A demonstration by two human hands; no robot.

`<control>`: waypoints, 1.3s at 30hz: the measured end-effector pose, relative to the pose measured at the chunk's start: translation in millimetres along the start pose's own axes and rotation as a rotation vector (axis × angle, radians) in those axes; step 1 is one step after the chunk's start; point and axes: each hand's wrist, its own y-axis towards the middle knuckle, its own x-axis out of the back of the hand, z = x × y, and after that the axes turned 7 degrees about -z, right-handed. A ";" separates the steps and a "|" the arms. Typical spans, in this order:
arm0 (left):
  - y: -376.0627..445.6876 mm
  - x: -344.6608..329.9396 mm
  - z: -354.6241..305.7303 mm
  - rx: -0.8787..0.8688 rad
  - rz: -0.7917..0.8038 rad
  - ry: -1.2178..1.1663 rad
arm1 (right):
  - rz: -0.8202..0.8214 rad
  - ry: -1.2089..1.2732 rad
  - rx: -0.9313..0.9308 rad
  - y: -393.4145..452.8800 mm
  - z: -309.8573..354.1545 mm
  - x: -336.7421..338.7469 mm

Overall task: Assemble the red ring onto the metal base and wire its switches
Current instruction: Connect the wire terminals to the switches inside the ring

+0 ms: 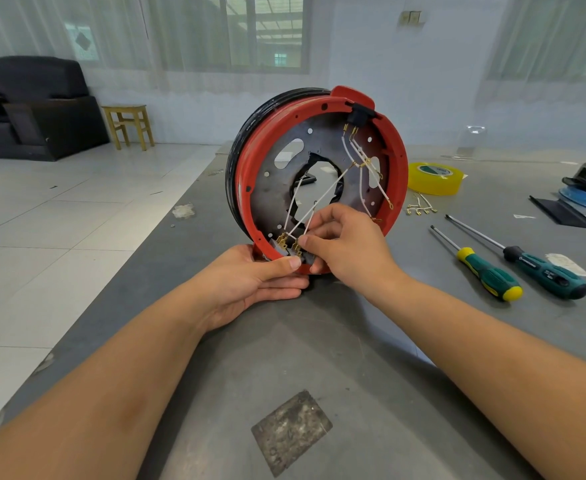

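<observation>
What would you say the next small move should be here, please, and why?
Probably push the white wire that the right hand pinches onto the brass terminals of the bottom switch, since its end sits right there while the left hand steadies the upright red ring.

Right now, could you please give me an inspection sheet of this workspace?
Surface: grey table, scuffed, with a dark patch near its front edge.
Job's things: red ring sits on the metal base, held upright on its edge; switches at the bottom, black switch at the top.
Clutter: two screwdrivers, yellow tape roll, loose brass terminals.
Hands: left hand grips the ring's lower rim; right hand pinches at the lower switches.
Cables: white wires cross the base between the switches.
Surroundings: black armchair, wooden stool, curtained windows.
</observation>
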 end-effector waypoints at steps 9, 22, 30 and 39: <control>-0.6 0.2 -0.4 -0.004 0.008 0.011 | 0.007 -0.080 0.075 -4.1 1.0 -0.5; -2.7 -0.7 -1.3 -0.015 -0.024 0.001 | -0.031 -0.022 0.107 -6.9 -9.5 -5.5; -2.3 1.2 -0.9 0.016 -0.112 -0.185 | -0.199 -0.071 0.238 -8.6 -19.1 6.4; -3.5 5.2 -1.6 0.019 -0.174 -0.225 | -0.333 0.039 -0.075 11.5 -39.9 23.5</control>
